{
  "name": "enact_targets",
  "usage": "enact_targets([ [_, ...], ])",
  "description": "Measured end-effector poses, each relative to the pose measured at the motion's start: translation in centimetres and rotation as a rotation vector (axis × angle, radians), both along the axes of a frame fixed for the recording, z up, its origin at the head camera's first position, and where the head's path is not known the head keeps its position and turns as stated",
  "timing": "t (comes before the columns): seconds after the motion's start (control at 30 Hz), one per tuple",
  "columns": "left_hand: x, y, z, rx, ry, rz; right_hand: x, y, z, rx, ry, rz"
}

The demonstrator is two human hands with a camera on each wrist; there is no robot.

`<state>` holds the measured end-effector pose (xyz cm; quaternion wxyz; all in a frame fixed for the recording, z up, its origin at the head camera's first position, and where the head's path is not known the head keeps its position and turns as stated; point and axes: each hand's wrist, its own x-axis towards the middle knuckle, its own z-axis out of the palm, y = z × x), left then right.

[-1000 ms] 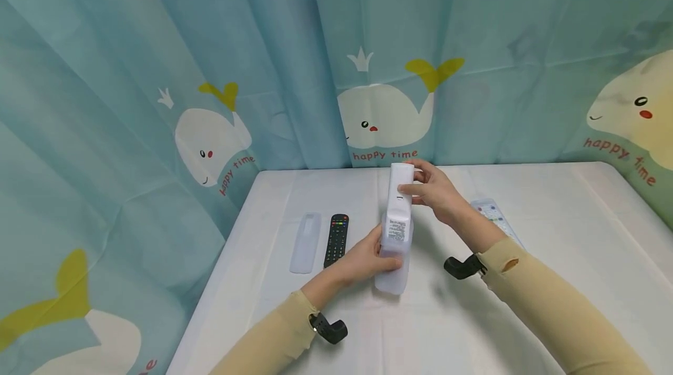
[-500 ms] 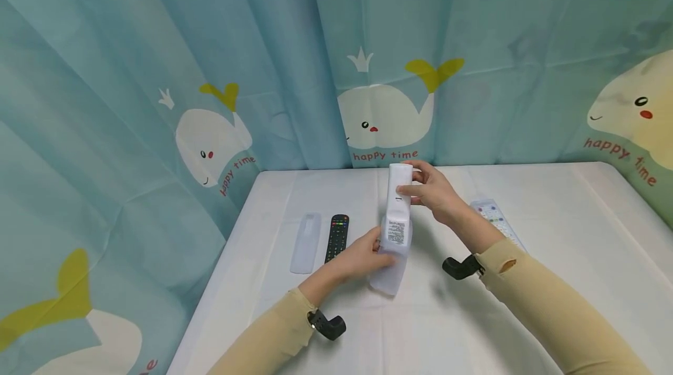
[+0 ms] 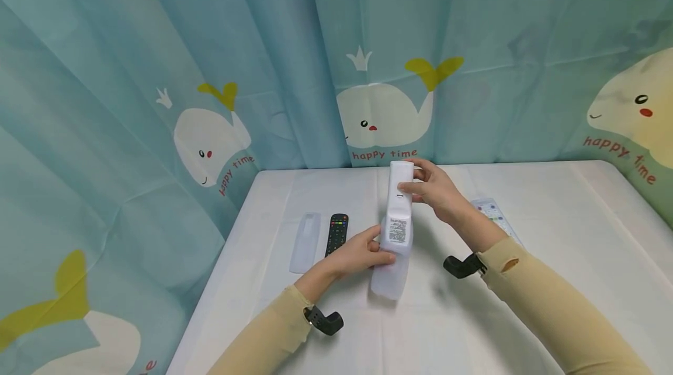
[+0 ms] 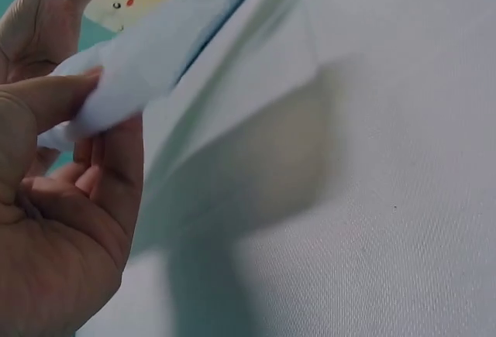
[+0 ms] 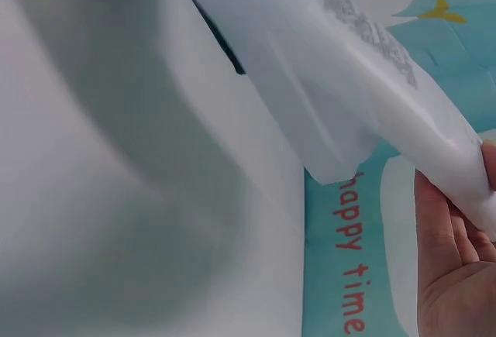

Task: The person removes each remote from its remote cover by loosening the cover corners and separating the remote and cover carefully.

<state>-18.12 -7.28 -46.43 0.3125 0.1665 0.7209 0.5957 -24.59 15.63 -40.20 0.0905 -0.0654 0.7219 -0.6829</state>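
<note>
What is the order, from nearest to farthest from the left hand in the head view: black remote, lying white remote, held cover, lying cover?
1. Held cover: in the left hand.
2. Black remote: just left.
3. Lying cover: farther left.
4. Lying white remote: right side, partly behind the right arm.

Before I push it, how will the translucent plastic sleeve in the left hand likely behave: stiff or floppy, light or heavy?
The translucent plastic sleeve is probably floppy: in the right wrist view, one end flares away from the long white remote control. It is likely light, because its wall looks thin and see-through.
</note>
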Motion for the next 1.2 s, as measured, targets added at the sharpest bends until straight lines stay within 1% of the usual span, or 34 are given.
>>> enact_targets([
  [0.1, 0.2, -0.1, 0.0, 0.050, -0.039, -0.031, 0.0, 0.2, 0.1, -0.012, 0.001, -0.016],
  [0.17, 0.3, -0.1, 0.0, 0.076, -0.065, -0.052, 0.0, 0.3, 0.1, -0.025, -0.003, -0.013],
  [0.27, 0.5, -0.3, 0.1, 0.092, -0.089, -0.080, 0.0, 0.3, 0.0, -0.036, -0.013, -0.006],
  [0.33, 0.6, -0.4, 0.2, 0.079, -0.088, -0.106, 0.1, 0.3, 0.0, -0.033, -0.026, -0.005],
  [0.43, 0.8, -0.4, 0.3, 0.044, -0.078, -0.187, 0.1, 0.3, 0.0, -0.010, -0.041, 0.004],
  [0.5, 0.9, -0.3, 0.4, 0.039, -0.064, -0.229, 0.1, 0.3, 0.0, -0.007, -0.047, 0.006],
  [0.57, 1.0, -0.1, 0.4, 0.051, -0.063, -0.242, 0.0, 0.3, 0.1, -0.009, -0.044, 0.008],
  [0.6, 0.9, -0.1, 0.3, 0.060, -0.062, -0.230, 0.0, 0.3, 0.2, -0.013, -0.043, 0.002],
  [0.67, 0.9, 0.0, 0.3, 0.067, -0.052, -0.185, 0.0, 0.4, 0.2, -0.027, -0.039, -0.010],
  [0.77, 0.7, 0.3, 0.1, 0.070, -0.052, -0.094, 0.0, 0.5, 0.2, -0.038, -0.026, -0.014],
  [0.83, 0.7, 0.5, 0.1, 0.062, -0.046, -0.037, 0.1, 0.5, 0.1, -0.042, -0.014, -0.006],
  [0.9, 0.7, 0.7, 0.1, 0.073, -0.054, 0.021, 0.1, 0.6, -0.1, -0.040, 0.001, 0.008],
  [0.97, 0.6, 0.8, 0.2, 0.077, -0.060, 0.063, 0.1, 0.7, -0.2, -0.006, 0.012, 0.030],
  [1.07, 0.6, 0.9, 0.2, 0.085, -0.066, 0.100, 0.1, 0.9, -0.4, 0.037, 0.008, 0.075],
  [1.13, 0.6, 0.9, 0.2, 0.079, -0.065, 0.102, 0.2, 0.9, -0.4, 0.054, -0.002, 0.100],
  [1.2, 0.6, 0.9, 0.2, 0.071, -0.057, 0.092, 0.3, 1.0, -0.4, 0.048, -0.009, 0.113],
])
